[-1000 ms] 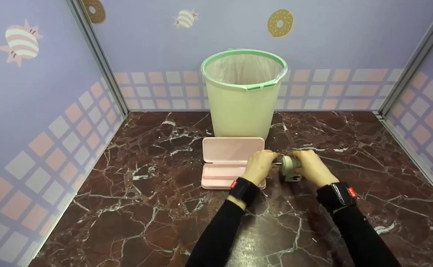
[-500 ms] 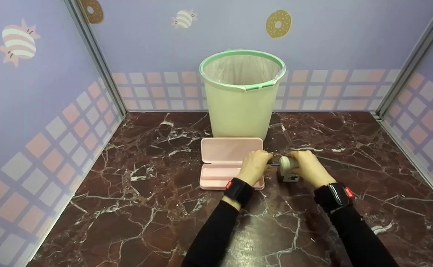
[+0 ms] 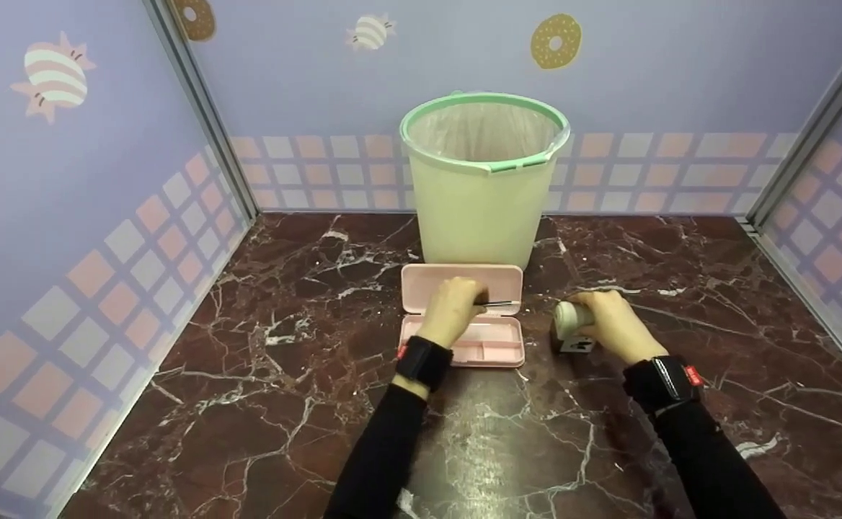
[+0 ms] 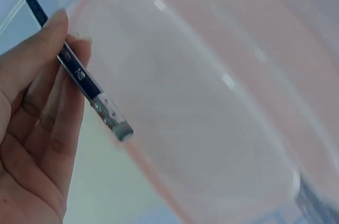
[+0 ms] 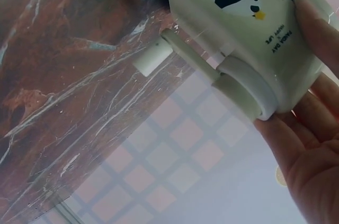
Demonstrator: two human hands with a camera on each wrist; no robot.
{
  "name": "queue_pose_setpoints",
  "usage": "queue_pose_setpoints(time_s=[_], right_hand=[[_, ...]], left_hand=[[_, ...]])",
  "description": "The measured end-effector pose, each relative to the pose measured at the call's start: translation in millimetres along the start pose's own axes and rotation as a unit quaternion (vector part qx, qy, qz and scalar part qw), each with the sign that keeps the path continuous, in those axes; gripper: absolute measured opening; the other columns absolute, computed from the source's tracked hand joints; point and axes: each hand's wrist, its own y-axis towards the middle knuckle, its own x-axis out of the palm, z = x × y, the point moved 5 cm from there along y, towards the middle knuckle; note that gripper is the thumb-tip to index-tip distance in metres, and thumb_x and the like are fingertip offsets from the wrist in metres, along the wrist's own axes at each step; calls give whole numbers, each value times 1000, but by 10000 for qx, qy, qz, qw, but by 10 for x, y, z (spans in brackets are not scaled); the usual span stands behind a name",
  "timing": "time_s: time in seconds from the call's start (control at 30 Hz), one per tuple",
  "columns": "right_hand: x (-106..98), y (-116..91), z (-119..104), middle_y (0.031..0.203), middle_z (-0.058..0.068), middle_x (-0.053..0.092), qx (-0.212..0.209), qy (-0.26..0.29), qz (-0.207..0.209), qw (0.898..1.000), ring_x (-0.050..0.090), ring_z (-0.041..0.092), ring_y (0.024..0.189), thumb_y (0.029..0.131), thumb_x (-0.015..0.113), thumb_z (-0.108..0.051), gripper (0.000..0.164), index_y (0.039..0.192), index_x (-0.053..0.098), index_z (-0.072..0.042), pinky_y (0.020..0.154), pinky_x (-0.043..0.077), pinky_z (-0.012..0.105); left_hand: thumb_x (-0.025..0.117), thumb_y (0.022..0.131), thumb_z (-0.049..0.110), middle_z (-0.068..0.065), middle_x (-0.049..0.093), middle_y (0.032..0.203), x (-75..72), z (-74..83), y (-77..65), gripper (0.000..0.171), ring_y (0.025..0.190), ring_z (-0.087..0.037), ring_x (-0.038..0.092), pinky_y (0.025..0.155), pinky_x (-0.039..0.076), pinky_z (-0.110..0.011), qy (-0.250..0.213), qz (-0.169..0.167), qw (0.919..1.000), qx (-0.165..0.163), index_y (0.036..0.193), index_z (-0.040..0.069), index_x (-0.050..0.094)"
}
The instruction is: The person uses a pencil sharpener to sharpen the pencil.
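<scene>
My left hand (image 3: pixel 452 310) pinches a dark blue pencil (image 4: pixel 80 73) between thumb and fingers. Its sharpened tip and grey eraser end both show in the left wrist view. In the head view this hand is over a pink pencil case (image 3: pixel 504 352), which lies with its lid (image 3: pixel 415 281) raised; the hand hides part of it. To the right, my right hand (image 3: pixel 616 328) grips a pale green crank pencil sharpener (image 5: pixel 254 28) with panda pictures. The sharpener's crank handle (image 5: pixel 153 59) points away from the palm.
Behind the pencil case stands a tall pale green bin (image 3: pixel 479 209) with a clear liner. Patterned lilac panels (image 3: pixel 306 86) enclose the dark red marbled table (image 3: pixel 262 425) at the back and both sides.
The left hand has drawn the pencil away from the sharpener and moved left over the pencil case. The right hand stays in place, gripping the sharpener.
</scene>
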Motion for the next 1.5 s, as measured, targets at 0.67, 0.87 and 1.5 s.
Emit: queue_pose_setpoints(time_s=[0.67, 0.87, 1.5], right_hand=[[-1, -6, 12, 105, 28, 70, 132, 65, -57, 9999, 67, 43, 96, 68, 80, 9, 42, 109, 68, 9, 87, 53, 56], [4, -5, 12, 107, 28, 70, 117, 61, -83, 9999, 67, 44, 98, 68, 80, 8, 44, 110, 67, 9, 88, 52, 56], [15, -11, 25, 107, 27, 70, 107, -26, -77, 9999, 66, 44, 98, 69, 81, 6, 45, 111, 67, 9, 87, 53, 55]], left_hand=[[81, 76, 15, -4, 75, 79, -227, -278, -140, 12, 74, -21, 70, 72, 55, -36, -662, 184, 9968, 411, 85, 9, 74], [81, 76, 13, -4, 76, 79, -211, -345, -165, 11, 76, -22, 71, 74, 56, -37, -713, -2, 9972, 225, 84, 9, 76], [86, 66, 7, -4, 76, 78, 134, -501, -283, 12, 76, -28, 71, 72, 57, -40, 249, -471, 9986, -73, 72, 10, 76]])
